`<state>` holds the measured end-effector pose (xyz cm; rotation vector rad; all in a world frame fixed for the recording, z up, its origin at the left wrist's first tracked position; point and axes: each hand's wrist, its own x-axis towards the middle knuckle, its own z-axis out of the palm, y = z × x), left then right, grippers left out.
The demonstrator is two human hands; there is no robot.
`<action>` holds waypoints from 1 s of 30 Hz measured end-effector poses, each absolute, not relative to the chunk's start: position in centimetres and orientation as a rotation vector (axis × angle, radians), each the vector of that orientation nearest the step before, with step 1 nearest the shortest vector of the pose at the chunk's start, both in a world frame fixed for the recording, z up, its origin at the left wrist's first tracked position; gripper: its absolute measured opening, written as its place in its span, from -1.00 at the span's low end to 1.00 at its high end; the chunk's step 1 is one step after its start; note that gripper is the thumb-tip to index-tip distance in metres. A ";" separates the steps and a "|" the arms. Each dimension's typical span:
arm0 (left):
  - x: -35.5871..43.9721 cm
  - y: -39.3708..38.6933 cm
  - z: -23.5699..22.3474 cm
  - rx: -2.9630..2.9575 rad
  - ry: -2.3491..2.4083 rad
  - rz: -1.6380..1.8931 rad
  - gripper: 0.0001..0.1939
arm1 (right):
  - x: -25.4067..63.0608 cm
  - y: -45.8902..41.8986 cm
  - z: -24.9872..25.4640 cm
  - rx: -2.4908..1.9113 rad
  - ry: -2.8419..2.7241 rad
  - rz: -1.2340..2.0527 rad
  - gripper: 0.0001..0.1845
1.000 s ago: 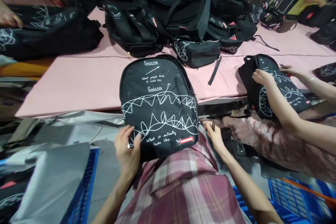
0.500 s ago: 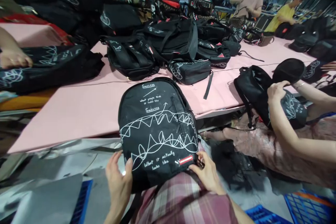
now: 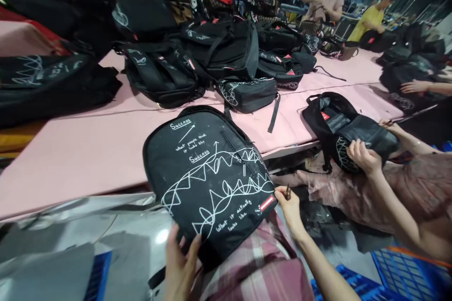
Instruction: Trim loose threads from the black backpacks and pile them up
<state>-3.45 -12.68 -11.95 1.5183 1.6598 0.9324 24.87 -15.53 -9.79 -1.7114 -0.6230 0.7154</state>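
Note:
A black backpack (image 3: 183, 174) with white scribble lines, lettering and a red label rests tilted against the pink table edge and on my lap, front upward. My left hand (image 3: 181, 258) grips its lower left edge, thumb on the front and fingers round the side. At the lower right side, near the red label, my right hand (image 3: 291, 207) pinches the edge. A small dark tool (image 3: 288, 192) pokes out between its fingers; its kind is too small to make out.
Black backpacks (image 3: 219, 51) are piled across the pink table (image 3: 88, 150). At right, a co-worker's hands (image 3: 365, 155) handle an open black backpack (image 3: 332, 117). Blue crates (image 3: 409, 273) stand on the floor at lower right. Other people work at the far right.
The backpack has turned counterclockwise, its top shifting left and its lower right corner rising. My right hand has moved up and right along its edge, my left hand down and right.

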 end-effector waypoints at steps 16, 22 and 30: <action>16.5 -4.8 -5.4 2.818 0.121 -0.045 -0.80 | 26.4 -21.2 -11.3 -2.171 -0.752 0.645 -0.55; 15.5 -4.6 -4.0 2.800 0.104 -0.142 -0.86 | 26.3 -22.2 -12.5 -2.101 -0.715 0.637 -0.62; 16.6 -3.4 -4.1 2.854 0.090 -0.247 -0.82 | 26.1 -21.6 -13.1 -1.864 -0.655 0.723 -0.58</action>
